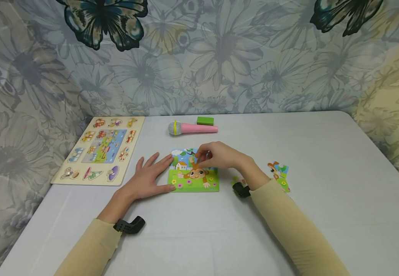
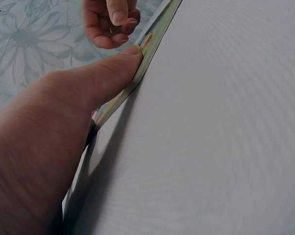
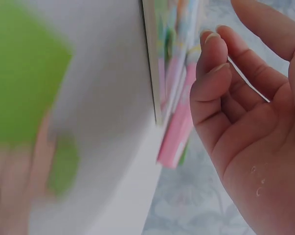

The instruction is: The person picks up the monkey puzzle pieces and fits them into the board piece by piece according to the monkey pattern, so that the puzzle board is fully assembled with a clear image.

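A picture puzzle of a monkey, with a house and flowers, lies at the middle of the white table. My left hand rests at its left side, fingers spread; the left wrist view shows the thumb on the board's edge. Over the puzzle's upper right part is my right hand, fingers bent and fingertips close to the surface. The right wrist view shows the right hand's palm and curled fingers, with the thumb tip cut off. Whether a puzzle piece sits between those fingertips cannot be made out.
A loose puzzle piece lies right of the right wrist, another partly hidden beneath it. Behind the puzzle are a pink toy microphone and a green block. A large picture board occupies the table's left side.
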`<move>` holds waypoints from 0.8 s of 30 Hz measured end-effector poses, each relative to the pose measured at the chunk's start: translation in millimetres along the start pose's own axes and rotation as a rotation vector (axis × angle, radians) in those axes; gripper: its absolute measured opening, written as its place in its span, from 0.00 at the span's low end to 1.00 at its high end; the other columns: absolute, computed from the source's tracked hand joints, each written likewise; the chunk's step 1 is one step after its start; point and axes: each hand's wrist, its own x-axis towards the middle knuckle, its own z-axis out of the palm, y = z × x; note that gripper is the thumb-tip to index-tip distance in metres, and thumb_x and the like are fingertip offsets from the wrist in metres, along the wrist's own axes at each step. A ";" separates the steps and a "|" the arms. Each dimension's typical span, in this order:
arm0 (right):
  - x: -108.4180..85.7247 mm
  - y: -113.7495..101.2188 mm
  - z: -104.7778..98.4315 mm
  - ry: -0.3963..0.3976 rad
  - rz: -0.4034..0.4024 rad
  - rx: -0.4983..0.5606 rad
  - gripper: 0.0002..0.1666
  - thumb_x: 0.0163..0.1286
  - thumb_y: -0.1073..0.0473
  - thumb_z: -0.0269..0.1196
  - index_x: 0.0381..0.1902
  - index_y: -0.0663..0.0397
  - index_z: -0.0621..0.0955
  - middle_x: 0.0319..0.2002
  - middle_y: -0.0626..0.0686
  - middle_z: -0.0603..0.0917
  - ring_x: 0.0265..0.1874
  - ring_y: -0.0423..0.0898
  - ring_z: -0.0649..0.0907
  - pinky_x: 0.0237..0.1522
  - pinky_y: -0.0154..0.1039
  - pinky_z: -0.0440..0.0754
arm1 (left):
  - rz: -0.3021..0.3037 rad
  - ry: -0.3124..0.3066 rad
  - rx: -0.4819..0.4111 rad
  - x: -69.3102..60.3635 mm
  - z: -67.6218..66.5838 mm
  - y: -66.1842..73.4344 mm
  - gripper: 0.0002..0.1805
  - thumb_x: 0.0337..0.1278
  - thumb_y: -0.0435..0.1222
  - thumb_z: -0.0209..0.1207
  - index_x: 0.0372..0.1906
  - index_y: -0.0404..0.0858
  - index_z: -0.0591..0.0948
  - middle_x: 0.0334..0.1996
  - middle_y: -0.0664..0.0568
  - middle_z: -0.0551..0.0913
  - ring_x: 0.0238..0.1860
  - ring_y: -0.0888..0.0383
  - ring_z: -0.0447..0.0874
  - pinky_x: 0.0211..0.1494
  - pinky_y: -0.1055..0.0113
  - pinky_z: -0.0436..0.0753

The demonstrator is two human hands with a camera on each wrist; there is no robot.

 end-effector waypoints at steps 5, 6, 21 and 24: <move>-17.6 7.7 -11.4 0.027 0.023 0.045 0.16 0.67 0.56 0.69 0.49 0.57 0.83 0.38 0.48 0.82 0.38 0.47 0.81 0.42 0.42 0.78 | -0.002 0.000 0.008 -0.1 0.5 -0.4 0.52 0.54 0.65 0.63 0.80 0.46 0.60 0.79 0.58 0.56 0.79 0.43 0.41 0.70 0.31 0.33; -21.4 9.5 -13.6 0.032 0.028 0.053 0.16 0.67 0.56 0.69 0.50 0.57 0.83 0.39 0.49 0.82 0.39 0.48 0.81 0.42 0.43 0.79 | -0.004 -0.002 0.010 -0.1 0.7 -0.5 0.52 0.54 0.65 0.63 0.80 0.46 0.60 0.79 0.58 0.56 0.79 0.43 0.41 0.70 0.32 0.32; -80.2 35.3 -43.0 0.165 0.062 0.012 0.19 0.68 0.57 0.70 0.53 0.58 0.82 0.42 0.50 0.81 0.39 0.47 0.80 0.41 0.41 0.78 | 0.001 0.004 0.004 0.2 1.8 -1.3 0.53 0.54 0.65 0.63 0.80 0.45 0.60 0.79 0.58 0.56 0.79 0.43 0.41 0.70 0.32 0.32; -91.9 41.7 -46.5 0.194 0.083 0.017 0.18 0.68 0.57 0.70 0.52 0.57 0.82 0.42 0.50 0.81 0.38 0.48 0.80 0.40 0.40 0.78 | 0.002 0.006 0.006 -0.5 2.8 -1.0 0.52 0.55 0.65 0.62 0.80 0.45 0.61 0.79 0.58 0.56 0.79 0.43 0.41 0.70 0.32 0.32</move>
